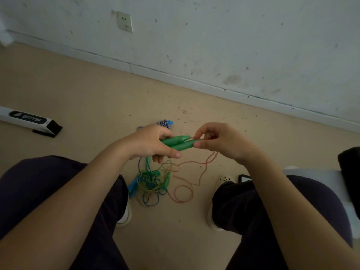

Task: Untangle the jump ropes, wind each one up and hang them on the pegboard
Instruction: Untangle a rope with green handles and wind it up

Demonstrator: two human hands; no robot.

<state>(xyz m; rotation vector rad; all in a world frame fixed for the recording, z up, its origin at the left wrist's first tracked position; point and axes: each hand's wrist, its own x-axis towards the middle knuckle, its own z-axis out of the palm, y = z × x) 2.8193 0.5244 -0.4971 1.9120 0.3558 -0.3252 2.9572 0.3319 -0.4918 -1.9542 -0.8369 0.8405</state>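
My left hand (152, 143) grips two green jump-rope handles (180, 142) side by side, tips pointing right. My right hand (216, 140) pinches the orange rope (196, 138) where it leaves the handle tips. That orange rope (202, 166) hangs down and loops on the floor between my feet. A tangled pile of blue, green and yellow ropes (151, 183) lies on the floor below my left hand, with a light blue handle (133, 187) at its left. A blue-and-white braided rope (164, 123) peeks out beyond my left hand. No pegboard is in view.
I sit with my knees apart, shoes (125, 213) either side of the pile. A white box with a black label (29, 120) lies on the floor at left. A scuffed white wall with a socket (124, 21) runs behind. A black object (348, 172) sits at right.
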